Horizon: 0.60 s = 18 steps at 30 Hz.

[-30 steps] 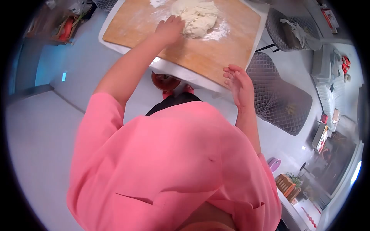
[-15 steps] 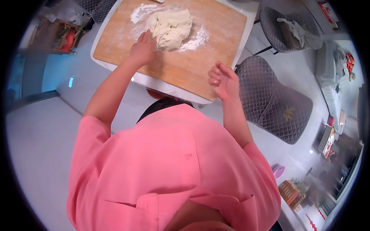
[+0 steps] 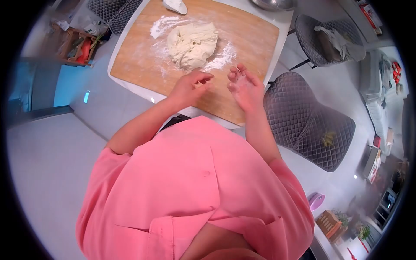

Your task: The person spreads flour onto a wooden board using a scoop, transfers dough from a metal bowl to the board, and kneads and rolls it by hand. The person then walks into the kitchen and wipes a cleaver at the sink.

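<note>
A lump of pale, rough dough [image 3: 193,44] lies on the wooden board [image 3: 247,30], with white flour scattered on both sides of it. My left hand [image 3: 190,89] is over the board's near edge, just below the dough, its fingers curved and apart from the thumb, with nothing in it. To its right, my right hand [image 3: 246,86] is raised at the board's near right part, palm turned up and fingers loosely bent, holding nothing. Neither hand touches the dough.
A white scoop with flour [image 3: 175,6] sits at the board's far edge. Beyond it on the right is a metal bowl [image 3: 274,3]. Grey quilted chairs [image 3: 310,119] stand right of the table, one with cloth on it [image 3: 336,41]. A wooden crate [image 3: 82,47] is at far left.
My left hand has left the dough's left side and come nearer my right hand. The view has shifted, bringing the scoop and metal bowl into sight.
</note>
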### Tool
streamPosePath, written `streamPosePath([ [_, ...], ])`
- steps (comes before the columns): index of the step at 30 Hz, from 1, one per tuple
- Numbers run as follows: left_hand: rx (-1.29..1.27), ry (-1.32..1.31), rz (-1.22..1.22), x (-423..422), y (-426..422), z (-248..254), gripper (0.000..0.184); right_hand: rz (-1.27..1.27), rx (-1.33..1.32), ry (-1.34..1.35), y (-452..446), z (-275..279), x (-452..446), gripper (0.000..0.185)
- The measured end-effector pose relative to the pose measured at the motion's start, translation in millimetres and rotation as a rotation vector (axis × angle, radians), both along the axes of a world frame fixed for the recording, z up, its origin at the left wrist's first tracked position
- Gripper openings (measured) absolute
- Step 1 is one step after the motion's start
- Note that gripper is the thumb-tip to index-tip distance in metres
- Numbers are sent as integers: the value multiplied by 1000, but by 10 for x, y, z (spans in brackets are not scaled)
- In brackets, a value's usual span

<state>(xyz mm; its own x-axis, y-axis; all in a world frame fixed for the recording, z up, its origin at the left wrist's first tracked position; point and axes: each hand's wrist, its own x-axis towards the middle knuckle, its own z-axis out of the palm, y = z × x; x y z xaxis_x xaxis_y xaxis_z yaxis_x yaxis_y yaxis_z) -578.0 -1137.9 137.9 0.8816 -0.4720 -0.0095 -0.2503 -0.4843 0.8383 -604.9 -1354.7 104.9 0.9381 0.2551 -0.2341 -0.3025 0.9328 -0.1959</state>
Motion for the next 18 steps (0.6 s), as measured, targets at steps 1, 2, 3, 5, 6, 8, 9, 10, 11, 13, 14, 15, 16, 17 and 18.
streamPosePath([
  [1,-100,127,-5,-15,-60,63,30,-27,-56,-7,47,48,44,27],
  [2,-184,264,19,-17,-111,162,32,-30,-56,-9,90,91,81,27],
  [3,-184,261,15,29,-128,203,32,-35,-127,-41,140,128,124,28],
  [5,-246,307,12,138,-113,251,29,-49,-197,-74,259,184,217,29],
  [6,-246,308,3,206,-81,265,29,-61,-293,-117,327,205,259,29],
  [8,-299,453,35,332,9,263,24,-89,-396,-153,482,258,317,30],
  [9,-301,460,20,390,50,248,24,-125,-464,-141,554,303,342,31],
  [10,-262,445,60,462,94,227,21,-162,-534,-130,627,332,378,32],
  [11,-224,431,102,537,146,215,19,-173,-541,-123,706,332,412,32],
  [13,-195,429,63,676,286,220,19,-210,-618,-130,875,315,471,33],
  [14,-161,419,34,730,356,216,20,-210,-624,-121,950,317,503,33],
  [15,-165,428,29,772,412,183,20,-217,-662,-115,1029,318,533,32],
  [16,-217,497,80,818,447,134,16,-226,-699,-111,1098,320,575,32],
  [17,-269,565,129,869,477,87,14,-232,-706,-105,1152,317,617,32],
  [18,-271,571,119,922,522,59,14,-259,-729,-104,1207,314,654,32],
])
